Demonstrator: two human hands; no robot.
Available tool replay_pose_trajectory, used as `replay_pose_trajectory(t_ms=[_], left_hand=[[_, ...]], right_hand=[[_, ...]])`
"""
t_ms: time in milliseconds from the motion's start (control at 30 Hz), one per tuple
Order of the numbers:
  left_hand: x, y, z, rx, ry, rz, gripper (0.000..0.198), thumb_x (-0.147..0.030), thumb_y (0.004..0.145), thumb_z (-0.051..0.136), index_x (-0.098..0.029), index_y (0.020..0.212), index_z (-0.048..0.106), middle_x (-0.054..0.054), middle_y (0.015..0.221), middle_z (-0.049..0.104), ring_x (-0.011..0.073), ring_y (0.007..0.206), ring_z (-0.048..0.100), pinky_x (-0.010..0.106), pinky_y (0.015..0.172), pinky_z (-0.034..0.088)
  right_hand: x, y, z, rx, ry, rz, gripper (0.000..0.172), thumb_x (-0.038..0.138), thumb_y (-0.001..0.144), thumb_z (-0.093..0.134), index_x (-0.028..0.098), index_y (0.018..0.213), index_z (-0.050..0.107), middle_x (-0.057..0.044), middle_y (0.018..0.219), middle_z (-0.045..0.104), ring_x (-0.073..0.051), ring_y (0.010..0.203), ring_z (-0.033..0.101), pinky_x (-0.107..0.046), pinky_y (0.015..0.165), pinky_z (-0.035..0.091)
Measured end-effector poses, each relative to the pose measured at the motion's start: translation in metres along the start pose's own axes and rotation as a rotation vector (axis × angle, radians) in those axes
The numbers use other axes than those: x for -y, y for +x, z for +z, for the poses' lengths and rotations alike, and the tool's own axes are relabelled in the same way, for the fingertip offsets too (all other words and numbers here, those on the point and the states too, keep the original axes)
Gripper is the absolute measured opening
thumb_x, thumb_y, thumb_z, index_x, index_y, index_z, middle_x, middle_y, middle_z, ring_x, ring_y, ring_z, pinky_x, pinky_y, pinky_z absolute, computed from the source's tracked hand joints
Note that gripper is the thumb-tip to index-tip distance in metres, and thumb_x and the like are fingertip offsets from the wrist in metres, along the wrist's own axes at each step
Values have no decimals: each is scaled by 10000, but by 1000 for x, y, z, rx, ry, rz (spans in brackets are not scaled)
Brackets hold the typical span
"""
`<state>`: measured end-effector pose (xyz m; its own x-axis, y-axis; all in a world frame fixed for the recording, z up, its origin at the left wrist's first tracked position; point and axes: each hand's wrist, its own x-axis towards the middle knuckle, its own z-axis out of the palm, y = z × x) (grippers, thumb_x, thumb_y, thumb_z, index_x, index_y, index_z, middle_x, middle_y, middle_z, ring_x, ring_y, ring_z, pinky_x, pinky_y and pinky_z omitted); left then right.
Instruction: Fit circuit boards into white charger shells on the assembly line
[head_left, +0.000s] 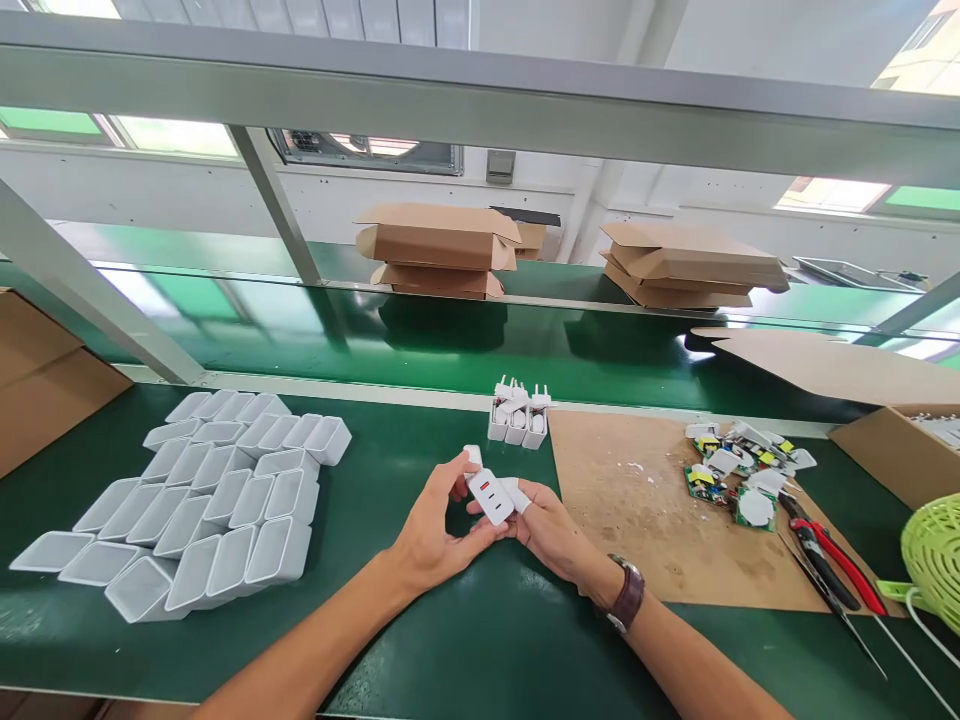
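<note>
Both hands meet over the green bench and hold one white charger (491, 495) whose face with a red port points up. My left hand (435, 530) grips it from the left with the thumb on top. My right hand (551, 530), with white tape on a fingertip and a watch at the wrist, pinches its right end. A small group of white plug parts (517, 418) with prongs up stands just beyond the hands.
Many empty white shells (217, 500) lie in rows at the left. A brown board (652, 510) at the right carries circuit boards (739, 470) and red-handled pliers (832, 560). A green fan (934, 560) sits far right. Cardboard boxes (439, 250) stand behind the conveyor.
</note>
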<state>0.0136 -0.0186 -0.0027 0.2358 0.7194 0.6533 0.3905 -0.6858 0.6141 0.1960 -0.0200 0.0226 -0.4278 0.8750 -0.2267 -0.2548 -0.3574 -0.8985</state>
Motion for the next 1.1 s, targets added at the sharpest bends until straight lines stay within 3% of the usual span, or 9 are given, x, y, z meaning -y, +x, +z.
replay_pose_trajectory(t_ms=[133, 267, 367, 433, 533, 700, 833, 967, 1100], left_hand=[[-2, 4, -3, -3, 42, 59, 724, -287, 901, 684, -239, 1522, 315, 104, 1177, 636, 193, 881, 642, 364, 797, 589], [3, 6, -6, -94, 213, 109, 734, -229, 873, 691, -212, 1515, 335, 138, 1190, 635, 273, 1034, 611, 447, 878, 557], [16, 7, -7, -82, 284, -71, 597, -260, 881, 676, -213, 1429, 445, 129, 1160, 644, 282, 1015, 606, 481, 895, 544], [30, 13, -7, -61, 228, -271, 538, -306, 872, 670, -206, 1371, 497, 108, 1117, 642, 257, 945, 625, 467, 878, 556], [51, 32, -2, -81, 95, -529, 600, -316, 829, 688, -192, 1382, 491, 116, 1185, 641, 238, 947, 654, 459, 925, 564], [69, 71, 24, -28, 20, -602, 628, -177, 790, 688, -162, 1387, 495, 184, 1295, 661, 236, 955, 706, 460, 955, 579], [61, 70, 36, 47, -1, -543, 636, -125, 792, 674, -167, 1404, 505, 200, 1329, 669, 256, 1034, 736, 436, 929, 606], [43, 63, 2, 81, 75, -423, 615, -223, 795, 718, -219, 1388, 555, 146, 1418, 626, 296, 1244, 650, 513, 1061, 538], [34, 69, -79, 89, 615, -174, 255, -321, 837, 673, -200, 1055, 730, 162, 1404, 632, 381, 1385, 509, 620, 1155, 403]], right_hand=[[-1, 0, 0, -25, -33, -29, 504, 636, 845, 709, 188, 1074, 740, -94, 979, 765, -274, 949, 733, -460, 892, 593], [3, -1, -4, -138, -188, -234, 444, 599, 857, 718, 238, 1115, 735, -81, 1090, 752, -278, 1017, 713, -458, 876, 619], [7, 1, -15, -245, -328, -459, 348, 539, 913, 663, 268, 1124, 723, -81, 1283, 690, -268, 1105, 691, -449, 938, 610], [7, 4, -29, -425, -436, -599, 334, 477, 933, 631, 272, 1190, 690, -92, 1357, 642, -274, 1189, 656, -478, 1025, 570], [2, 15, -54, -631, -551, -581, 463, 401, 904, 638, 262, 1343, 596, -123, 1372, 618, -311, 1278, 602, -564, 1115, 491], [-8, 35, -85, -484, -501, -474, 609, 342, 819, 680, 230, 1397, 522, -162, 1406, 618, -319, 1306, 609, -573, 1152, 454], [-8, 38, -97, -398, -478, -487, 657, 345, 827, 671, 250, 1445, 467, -150, 1469, 586, -291, 1378, 560, -546, 1179, 434], [-2, 29, -101, -413, -521, -503, 646, 347, 891, 612, 233, 1491, 402, -162, 1560, 478, -303, 1461, 462, -592, 1246, 313], [11, 16, -93, -498, -833, -598, 551, 311, 946, 536, 256, 1483, 422, -136, 1528, 504, -313, 1454, 455, -607, 1241, 315]])
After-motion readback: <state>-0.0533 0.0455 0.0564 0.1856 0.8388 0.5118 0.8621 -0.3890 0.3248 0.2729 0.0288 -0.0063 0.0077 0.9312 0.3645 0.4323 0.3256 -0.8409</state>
